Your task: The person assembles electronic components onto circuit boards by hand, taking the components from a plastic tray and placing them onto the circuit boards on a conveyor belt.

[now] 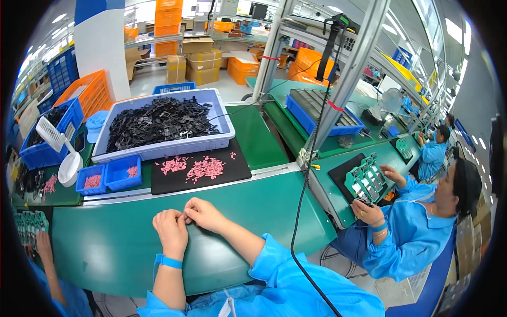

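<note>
Above the green worktop (111, 238), my left hand (171, 231) and my right hand (205, 214) meet at the fingertips. Both have their fingers curled in a pinch, and anything between them is too small or hidden to make out. A blue band (169, 261) circles my left wrist. Just beyond the hands lies a black mat (227, 182) with small pink pieces (205, 169) scattered over it. Behind the mat stands a large pale tub (224, 119) heaped with thin black plastic parts (158, 124).
Two small blue bins (124, 173) with pink pieces sit left of the mat, beside a white fan (66, 153). A black cable (301, 211) hangs at my right. Beyond it a co-worker (412, 211) handles a green frame (365, 179). Another person's hand (44, 245) shows far left.
</note>
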Available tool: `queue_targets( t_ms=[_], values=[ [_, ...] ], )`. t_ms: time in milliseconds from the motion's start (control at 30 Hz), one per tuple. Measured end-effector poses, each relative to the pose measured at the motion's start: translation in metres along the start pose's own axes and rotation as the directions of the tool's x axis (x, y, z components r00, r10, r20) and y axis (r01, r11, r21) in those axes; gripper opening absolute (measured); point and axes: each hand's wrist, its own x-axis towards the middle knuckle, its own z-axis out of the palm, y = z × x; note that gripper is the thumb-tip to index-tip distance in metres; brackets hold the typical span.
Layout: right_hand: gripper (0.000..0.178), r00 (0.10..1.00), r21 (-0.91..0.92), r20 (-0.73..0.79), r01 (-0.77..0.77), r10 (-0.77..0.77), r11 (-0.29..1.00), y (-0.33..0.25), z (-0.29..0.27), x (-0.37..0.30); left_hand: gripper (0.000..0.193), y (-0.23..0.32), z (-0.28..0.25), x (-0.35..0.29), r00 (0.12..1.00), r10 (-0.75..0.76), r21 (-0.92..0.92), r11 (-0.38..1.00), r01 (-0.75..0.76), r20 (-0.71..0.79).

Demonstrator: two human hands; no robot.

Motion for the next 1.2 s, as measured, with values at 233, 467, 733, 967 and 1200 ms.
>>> queue_targets(
  t_ms=[233,467,733,967,1200],
  values=[
    [0.011,0.996,0.109,0.016,-0.089,0.087,0.990,0.004,0.002,0.002,0.008,-0.003,0.001,-0.001,1.000,0.006,0.034,0.999,-0.006,-0.018],
    [0.009,0.997,0.129,-0.018,-0.075,0.078,0.989,-0.004,0.004,-0.001,0.009,-0.004,0.002,-0.001,1.000,-0.007,0.039,0.999,0.008,-0.023],
    [0.012,0.954,-0.381,-0.188,0.149,-0.234,0.913,0.012,0.003,0.002,0.010,-0.003,0.002,-0.004,1.000,-0.018,-0.021,1.000,0.018,0.026],
    [0.012,0.955,-0.572,-0.175,0.098,-0.238,0.814,0.002,0.004,-0.004,0.008,0.005,0.001,-0.007,0.995,-0.054,-0.284,0.956,0.077,0.089],
    [0.012,0.954,-0.550,-0.180,0.103,-0.238,0.829,0.001,0.001,-0.003,0.006,0.012,-0.004,-0.005,0.987,-0.088,-0.357,0.925,0.130,0.132]
  ],
)
